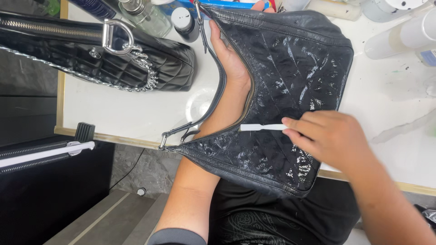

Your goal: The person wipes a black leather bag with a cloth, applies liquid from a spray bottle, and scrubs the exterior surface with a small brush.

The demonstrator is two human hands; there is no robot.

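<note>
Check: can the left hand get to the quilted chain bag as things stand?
Probably not right away. The left hand is tucked inside the black shoulder bag, holding it up. The quilted chain bag lies close by on the white table, but the hand must come out first.

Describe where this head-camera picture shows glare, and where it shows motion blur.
Head view: white glare patches streak the glossy black quilted leather handbag and the white tabletop; the right hand holding the small white stick-like tool is softly motion-blurred, while the left hand inside the bag looks sharp.
</note>
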